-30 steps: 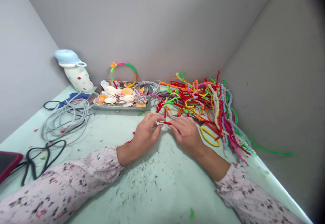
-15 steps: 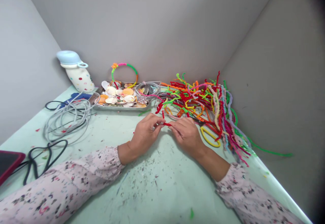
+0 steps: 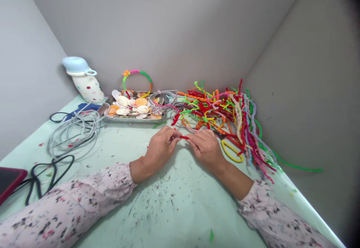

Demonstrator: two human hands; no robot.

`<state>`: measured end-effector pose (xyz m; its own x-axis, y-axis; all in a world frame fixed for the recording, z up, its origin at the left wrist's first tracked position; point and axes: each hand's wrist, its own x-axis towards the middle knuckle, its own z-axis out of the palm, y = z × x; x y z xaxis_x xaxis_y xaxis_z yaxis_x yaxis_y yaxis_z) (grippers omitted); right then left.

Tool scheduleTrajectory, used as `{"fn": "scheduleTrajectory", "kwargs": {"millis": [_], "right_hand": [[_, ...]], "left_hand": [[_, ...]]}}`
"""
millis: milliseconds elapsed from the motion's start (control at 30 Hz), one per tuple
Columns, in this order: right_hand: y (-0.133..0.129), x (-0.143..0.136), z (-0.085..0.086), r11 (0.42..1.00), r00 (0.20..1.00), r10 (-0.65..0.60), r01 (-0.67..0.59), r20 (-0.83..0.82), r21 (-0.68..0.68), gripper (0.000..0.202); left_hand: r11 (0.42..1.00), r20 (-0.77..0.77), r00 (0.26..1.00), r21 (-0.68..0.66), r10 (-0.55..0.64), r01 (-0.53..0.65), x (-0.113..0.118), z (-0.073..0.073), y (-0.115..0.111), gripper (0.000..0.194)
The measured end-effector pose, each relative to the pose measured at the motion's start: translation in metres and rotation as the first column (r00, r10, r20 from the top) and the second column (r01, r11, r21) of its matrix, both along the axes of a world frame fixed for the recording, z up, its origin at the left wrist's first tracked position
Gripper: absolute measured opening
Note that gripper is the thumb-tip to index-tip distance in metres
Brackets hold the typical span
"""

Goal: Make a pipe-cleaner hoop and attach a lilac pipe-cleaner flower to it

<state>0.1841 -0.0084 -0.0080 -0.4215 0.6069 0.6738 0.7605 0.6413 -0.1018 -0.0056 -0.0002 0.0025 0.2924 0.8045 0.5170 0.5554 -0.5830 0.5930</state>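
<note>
A short red pipe cleaner (image 3: pixel 184 137) is stretched between my two hands over the table. My left hand (image 3: pixel 162 145) pinches one end between thumb and fingertips, and a bit of red pokes up above those fingers. The other end is pinched by my right hand (image 3: pixel 207 148). Just beyond lies a tangled heap of coloured pipe cleaners (image 3: pixel 216 109). Scissors with a yellow handle (image 3: pixel 232 152) lie beside my right hand, partly under the heap.
A metal tray (image 3: pixel 132 120) of seashells stands at the back, with a coloured pipe-cleaner ring (image 3: pixel 146 76) upright in it and a coil of grey wire (image 3: pixel 163 99) on its right. At left are a bottle (image 3: pixel 87 84), looped grey cable (image 3: pixel 75 135), black cord (image 3: pixel 39 180) and a red-edged device (image 3: pixel 11 182).
The red end that stood up beside my left fingertips now leans over to the left and shows less. Both hands have stayed in nearly the same place.
</note>
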Motion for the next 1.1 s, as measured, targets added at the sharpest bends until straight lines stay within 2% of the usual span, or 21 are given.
{"fn": "scheduleTrajectory", "kwargs": {"millis": [700,900,1100], "right_hand": [[-0.0002,0.0006,0.0005,1.000,1.000,-0.018,0.018,0.005,-0.016,0.019],[0.0004,0.0003,-0.0004,1.000,1.000,-0.005,0.005,0.000,0.010,0.018],[-0.0008,-0.0001,0.0008,1.000,1.000,0.006,-0.006,0.002,-0.003,0.017]], "left_hand": [[1.000,-0.022,1.000,0.022,0.023,-0.022,0.0008,0.0000,0.0007,0.009],[1.000,-0.035,0.999,0.009,-0.012,0.012,0.0004,0.0017,-0.0008,0.010],[1.000,-0.059,0.998,-0.028,0.001,-0.003,0.0011,0.0047,-0.0017,0.011]]}}
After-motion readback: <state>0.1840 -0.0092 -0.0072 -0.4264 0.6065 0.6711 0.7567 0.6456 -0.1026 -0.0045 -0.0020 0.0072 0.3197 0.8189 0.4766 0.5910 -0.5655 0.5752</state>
